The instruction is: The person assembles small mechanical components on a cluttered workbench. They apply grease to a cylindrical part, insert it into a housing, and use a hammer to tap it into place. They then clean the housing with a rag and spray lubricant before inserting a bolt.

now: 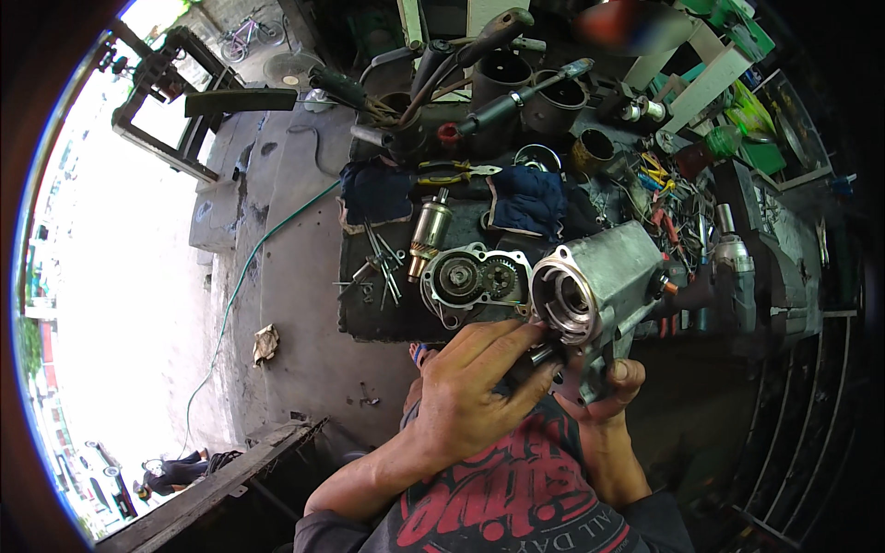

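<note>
My right hand [613, 392] grips a silver cast-metal starter motor housing [619, 276] from below, its thumb on the lower bracket. The housing is tilted, its round open mouth toward my left and a copper-coloured terminal stud at its right end. At that mouth, my left hand [475, 387] is closed, with a short shiny metal cylinder [544, 354] between thumb and fingers. Its fingertips are close to the rim; whether they touch it I cannot tell. On the bench behind lie an open gear case [479, 278] with gears inside, an armature [431, 229] and several long bolts [383, 263].
Yellow-handled pliers [452, 172] rest between dark blue cloths [376, 195]. Metal cans [502, 88] with tools stand at the back. Screwdrivers and loose tools [664, 198] crowd the right side, near a power tool [733, 253]. A green hose [249, 258] crosses the floor at left.
</note>
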### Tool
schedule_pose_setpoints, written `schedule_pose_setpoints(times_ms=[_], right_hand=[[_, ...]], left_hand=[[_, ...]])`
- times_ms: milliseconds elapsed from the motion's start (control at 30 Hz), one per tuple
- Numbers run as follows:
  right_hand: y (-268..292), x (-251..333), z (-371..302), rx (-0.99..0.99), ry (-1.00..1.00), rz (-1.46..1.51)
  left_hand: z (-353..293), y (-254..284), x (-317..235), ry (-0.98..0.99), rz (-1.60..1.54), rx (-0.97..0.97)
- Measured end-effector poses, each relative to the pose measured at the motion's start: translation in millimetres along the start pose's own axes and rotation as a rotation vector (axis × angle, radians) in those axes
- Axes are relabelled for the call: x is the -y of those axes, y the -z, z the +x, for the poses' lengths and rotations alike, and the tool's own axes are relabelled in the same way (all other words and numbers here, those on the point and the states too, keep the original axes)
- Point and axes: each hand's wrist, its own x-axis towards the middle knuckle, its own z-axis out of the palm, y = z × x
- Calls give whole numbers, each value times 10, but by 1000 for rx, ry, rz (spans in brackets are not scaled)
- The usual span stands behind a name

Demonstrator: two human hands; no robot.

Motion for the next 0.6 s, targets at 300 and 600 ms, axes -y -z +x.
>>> schedule_pose_setpoints(times_ms=[300,600], right_hand=[[-21,22,-47,-97,8,-102],[38,24,-47,-101,-2,-104]], left_hand=[[-41,-21,50,34,-15,-17],[-60,-18,95,72,-82,-38]])
